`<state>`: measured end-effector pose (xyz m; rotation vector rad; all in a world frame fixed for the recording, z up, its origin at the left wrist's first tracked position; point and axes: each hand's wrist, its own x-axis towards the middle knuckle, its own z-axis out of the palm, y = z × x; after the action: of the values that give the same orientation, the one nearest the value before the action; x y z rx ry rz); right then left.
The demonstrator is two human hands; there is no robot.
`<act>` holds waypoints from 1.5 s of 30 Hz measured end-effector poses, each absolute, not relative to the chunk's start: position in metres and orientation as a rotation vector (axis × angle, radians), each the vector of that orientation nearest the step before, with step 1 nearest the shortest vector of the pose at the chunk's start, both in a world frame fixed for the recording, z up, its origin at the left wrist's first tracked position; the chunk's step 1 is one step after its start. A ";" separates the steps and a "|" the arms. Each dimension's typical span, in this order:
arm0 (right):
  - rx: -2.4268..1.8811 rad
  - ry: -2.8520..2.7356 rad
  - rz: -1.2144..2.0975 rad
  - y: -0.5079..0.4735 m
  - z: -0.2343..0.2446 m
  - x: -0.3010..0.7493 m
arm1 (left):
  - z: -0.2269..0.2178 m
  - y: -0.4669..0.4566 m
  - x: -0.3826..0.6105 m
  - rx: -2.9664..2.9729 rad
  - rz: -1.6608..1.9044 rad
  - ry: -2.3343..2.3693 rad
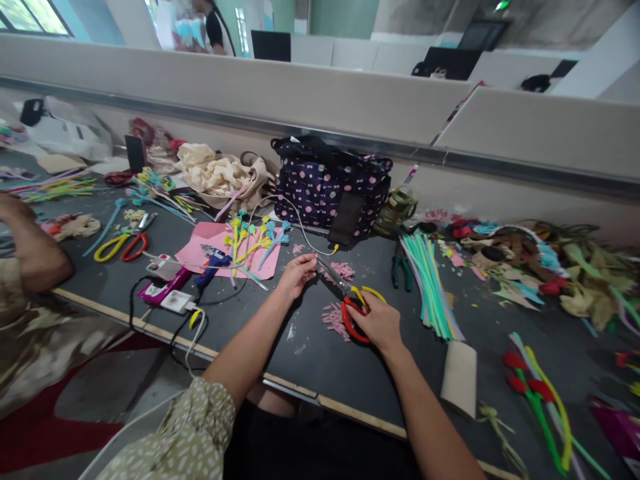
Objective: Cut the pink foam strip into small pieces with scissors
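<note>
My right hand (377, 321) grips a pair of scissors (344, 287) by its red and yellow handles, with the blades pointing up and left. Just off the blade tips, my left hand (300, 275) has thumb and fingers pinched together; anything between them is too small to make out. Small pink cut strips (336, 323) lie in a pile beside the red handle. A second heap of pink pieces (343, 271) is behind the blades.
Beyond my hands are a pink sheet (200, 241) with pipe-cleaner flowers, a blue glue gun (214, 261), a power strip (165, 293) with cables and a dotted bag (330, 183). Pliers (401, 267), pipe cleaners (430, 287) and a cardboard tube (459, 380) lie right. Another person's arm (37, 250) is left.
</note>
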<state>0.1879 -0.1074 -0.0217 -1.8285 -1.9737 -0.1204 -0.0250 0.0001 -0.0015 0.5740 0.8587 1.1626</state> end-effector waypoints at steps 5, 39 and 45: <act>-1.806 -1.980 -0.114 -0.107 -0.022 0.189 | -0.001 0.001 -0.026 0.602 1.176 0.877; -1.730 -1.988 -0.063 -0.108 -0.022 0.190 | 0.001 -0.003 -0.024 0.515 1.111 0.782; -1.726 -1.991 -0.026 -0.108 -0.024 0.190 | 0.000 -0.002 -0.025 0.512 1.098 0.758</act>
<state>0.1905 -0.1078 -0.0238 -1.7258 -1.9907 -0.0256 -0.0248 -0.0021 -0.0004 0.5120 0.7584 1.0981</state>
